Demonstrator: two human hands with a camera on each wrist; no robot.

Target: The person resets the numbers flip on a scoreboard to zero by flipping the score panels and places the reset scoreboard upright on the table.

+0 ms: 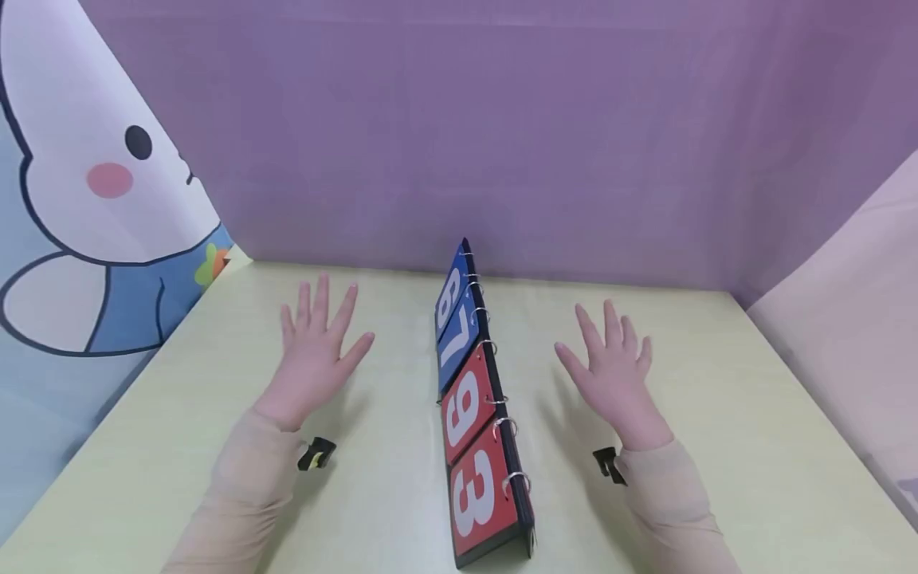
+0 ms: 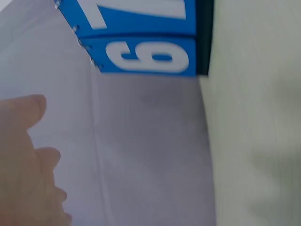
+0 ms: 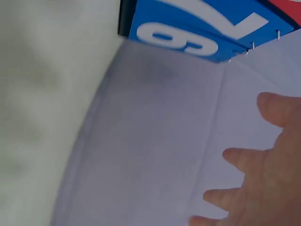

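Note:
A flip scoreboard (image 1: 476, 399) stands like a tent on the table, its long side running away from me. Metal rings along its top edge hold blue cards (image 1: 457, 339) at the far end and red cards (image 1: 482, 490) at the near end, all with large white digits. To its left my left hand (image 1: 308, 363) is held over the table, fingers straight and spread, holding nothing. My right hand (image 1: 613, 371) is spread the same way on the other side, apart from the scoreboard. Both wrist views show blue cards (image 2: 148, 54) and part of the hand.
The pale yellow table (image 1: 402, 494) meets a purple cloth backdrop (image 1: 502, 143) just beyond the scoreboard's far end. On the left hangs a cloth with a white cartoon animal (image 1: 79, 215); a pale cloth (image 1: 846, 319) borders the right. A small black clip-like piece sits by each wrist.

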